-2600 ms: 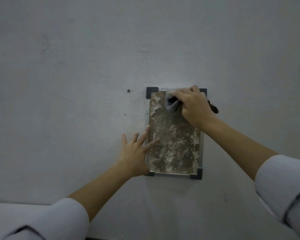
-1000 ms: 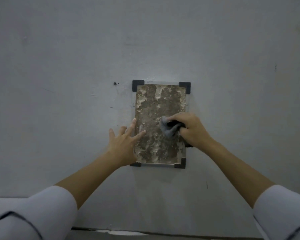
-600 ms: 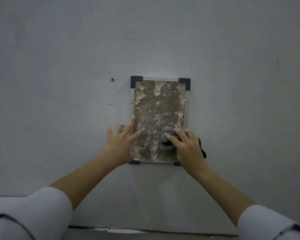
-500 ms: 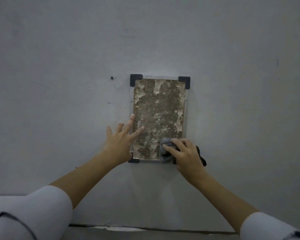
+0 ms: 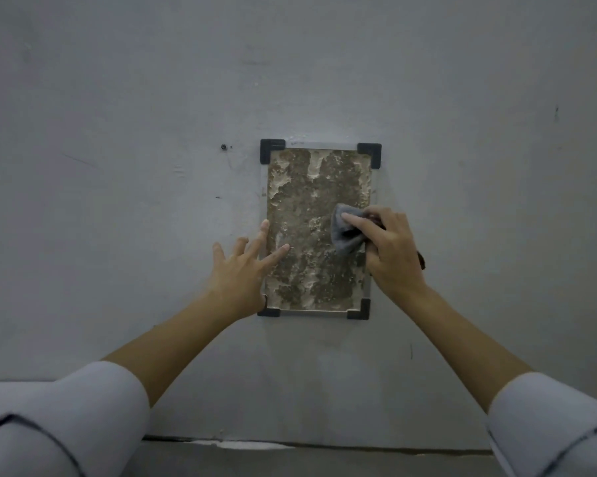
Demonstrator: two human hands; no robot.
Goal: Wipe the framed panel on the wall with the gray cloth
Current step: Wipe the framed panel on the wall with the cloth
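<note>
The right hand [image 5: 391, 254] grips the bunched gray cloth [image 5: 346, 232] against the framed panel [image 5: 311, 218] at its 3 o'clock edge to scrub, while the left hand [image 5: 237, 273], fingers [image 5: 279, 252] spread open, presses the 8 o'clock edge, apparently steadying it on the wall [image 5: 118, 166]; no writing is legible.

A: Where is room lying open on the framed panel [image 5: 307, 187]?
B: Its upper half. The left hand [image 5: 242, 273] is blocking the lower left edge; the right hand [image 5: 391, 254] and gray cloth [image 5: 345, 232] are covering the right middle.
</note>
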